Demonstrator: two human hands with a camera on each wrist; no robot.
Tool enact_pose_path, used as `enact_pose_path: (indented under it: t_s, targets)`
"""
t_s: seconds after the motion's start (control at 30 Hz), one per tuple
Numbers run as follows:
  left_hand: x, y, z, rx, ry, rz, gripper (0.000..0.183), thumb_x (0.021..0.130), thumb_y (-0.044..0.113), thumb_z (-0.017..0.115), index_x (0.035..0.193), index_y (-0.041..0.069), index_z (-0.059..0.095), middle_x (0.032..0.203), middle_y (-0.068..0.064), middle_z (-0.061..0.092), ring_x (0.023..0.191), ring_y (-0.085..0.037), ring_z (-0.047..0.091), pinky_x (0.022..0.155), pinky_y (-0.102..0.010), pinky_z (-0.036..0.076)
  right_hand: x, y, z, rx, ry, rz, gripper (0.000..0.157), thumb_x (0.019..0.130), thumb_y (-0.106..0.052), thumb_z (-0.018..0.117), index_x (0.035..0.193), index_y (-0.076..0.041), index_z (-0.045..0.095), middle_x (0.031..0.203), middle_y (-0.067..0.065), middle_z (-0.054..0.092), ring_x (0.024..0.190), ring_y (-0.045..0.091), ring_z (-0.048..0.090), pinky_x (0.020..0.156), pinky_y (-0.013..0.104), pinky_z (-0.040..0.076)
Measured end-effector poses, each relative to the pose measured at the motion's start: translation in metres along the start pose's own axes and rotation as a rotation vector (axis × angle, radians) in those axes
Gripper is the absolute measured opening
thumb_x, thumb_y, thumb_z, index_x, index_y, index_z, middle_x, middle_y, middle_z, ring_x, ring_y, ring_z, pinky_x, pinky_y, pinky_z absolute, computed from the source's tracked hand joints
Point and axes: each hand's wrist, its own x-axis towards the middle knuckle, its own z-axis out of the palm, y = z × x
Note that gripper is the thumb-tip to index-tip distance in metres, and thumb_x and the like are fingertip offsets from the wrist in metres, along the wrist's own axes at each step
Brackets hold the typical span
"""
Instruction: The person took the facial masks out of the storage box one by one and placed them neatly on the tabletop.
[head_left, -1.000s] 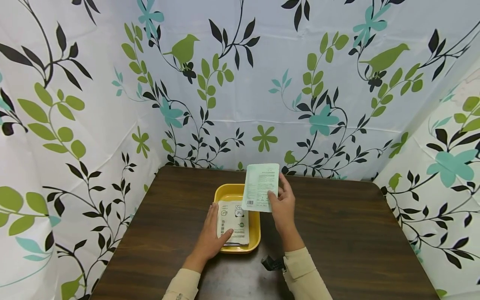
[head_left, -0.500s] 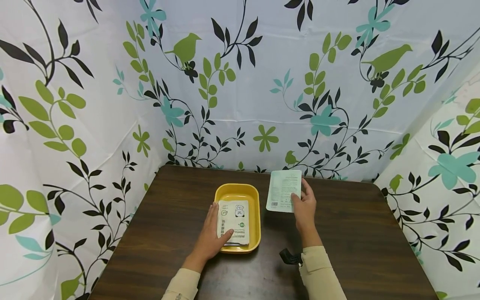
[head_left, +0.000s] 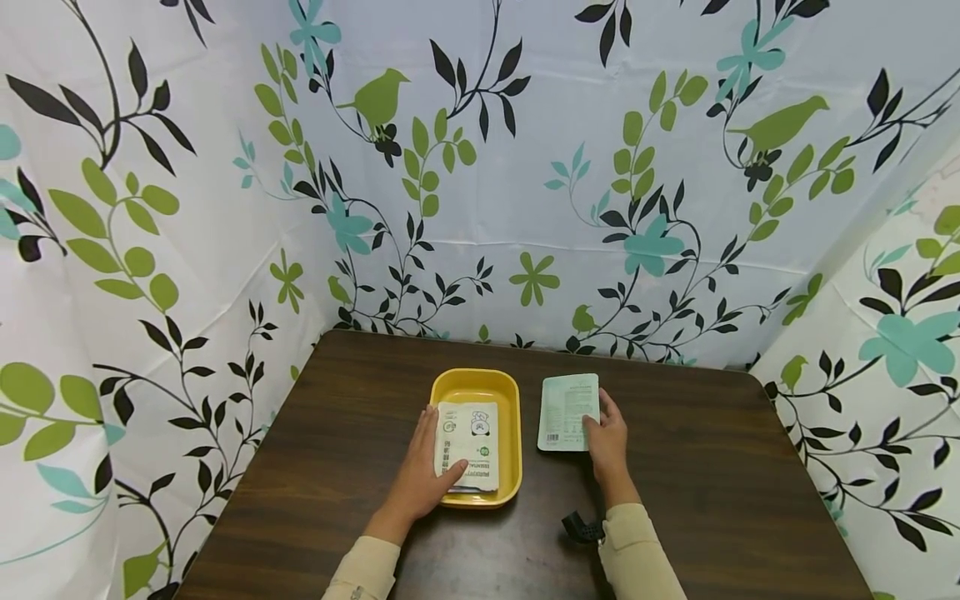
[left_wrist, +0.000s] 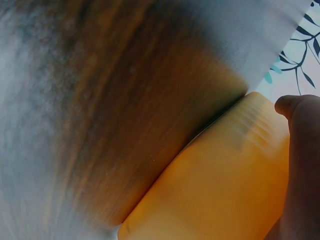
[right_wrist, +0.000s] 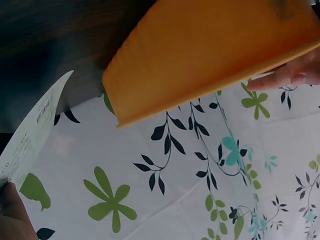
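My right hand [head_left: 609,446] pinches a flat pale green sachet [head_left: 568,414] by its right edge, thumb on the printed face. The sachet is low over the table, right of a yellow plastic tray [head_left: 513,442]. Inside that tray lies a cream-coloured packet [head_left: 474,458] with a panda drawing and printed text. My left hand [head_left: 415,479] rests along the tray's left rim, fingers straight, thumb reaching over the packet. In the right wrist view the sachet [right_wrist: 35,125] shows a barcode. The left wrist view has the tray's outer wall [left_wrist: 215,180] beside the hand.
The dark wood-grain table [head_left: 697,483] extends on both sides of the tray. A patterned curtain [head_left: 480,250] with leaves, birds and flowers hangs behind the table and along its sides. A black strap device [head_left: 581,528] is on the right wrist.
My right hand has carried the sachet from over the tray's far right corner to the right, then lowered it nearer to me. The left hand stays at the tray.
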Motion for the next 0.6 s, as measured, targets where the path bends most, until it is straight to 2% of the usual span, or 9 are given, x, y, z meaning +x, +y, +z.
enact_pose_path:
  t_s: [0.1, 0.23, 0.33, 0.47, 0.6]
  targets:
    - [-0.001, 0.001, -0.001, 0.003, -0.001, -0.001, 0.103, 0.09, 0.049, 0.071, 0.165, 0.009, 0.011, 0.174, -0.011, 0.01, 0.16, -0.033, 0.012, 0.124, -0.059, 0.024, 0.002, 0.006, -0.001, -0.036, -0.007, -0.013, 0.066, 0.103, 0.0, 0.049, 0.163, -0.013, 0.025, 0.142, 0.028, 0.057, 0.089, 0.007, 0.071, 0.07, 0.02, 0.056]
    - [-0.002, 0.002, 0.0, -0.001, -0.004, -0.009, 0.103, 0.09, 0.048, 0.071, 0.165, 0.01, 0.012, 0.174, -0.011, 0.01, 0.16, -0.033, 0.013, 0.123, -0.059, 0.024, 0.003, 0.014, -0.002, -0.115, -0.008, -0.054, 0.072, 0.098, 0.004, 0.055, 0.162, -0.006, 0.024, 0.147, 0.03, 0.053, 0.105, 0.027, 0.071, 0.074, 0.022, 0.057]
    - [-0.002, 0.002, 0.0, -0.008, -0.008, -0.013, 0.103, 0.09, 0.048, 0.071, 0.165, 0.01, 0.011, 0.174, -0.01, 0.01, 0.16, -0.032, 0.013, 0.124, -0.059, 0.024, 0.003, 0.019, -0.003, -0.27, 0.015, -0.112, 0.078, 0.093, 0.002, 0.063, 0.161, 0.0, 0.024, 0.151, 0.029, 0.049, 0.119, 0.039, 0.064, 0.088, 0.036, 0.057]
    - [-0.002, 0.001, 0.001, -0.011, -0.014, -0.014, 0.103, 0.091, 0.048, 0.071, 0.165, 0.01, 0.01, 0.174, -0.01, 0.009, 0.16, -0.032, 0.012, 0.124, -0.059, 0.023, 0.003, 0.031, -0.004, -0.458, 0.049, -0.181, 0.083, 0.088, -0.004, 0.071, 0.159, 0.003, 0.028, 0.152, 0.028, 0.048, 0.13, 0.043, 0.057, 0.105, 0.054, 0.049]
    - [-0.001, -0.002, 0.001, -0.01, -0.01, -0.008, 0.103, 0.091, 0.048, 0.071, 0.166, 0.012, 0.01, 0.174, -0.009, 0.009, 0.16, -0.032, 0.011, 0.124, -0.059, 0.023, 0.001, 0.045, -0.002, -0.486, 0.06, -0.233, 0.082, 0.088, -0.007, 0.072, 0.158, 0.002, 0.031, 0.154, 0.027, 0.047, 0.136, 0.044, 0.052, 0.11, 0.057, 0.044]
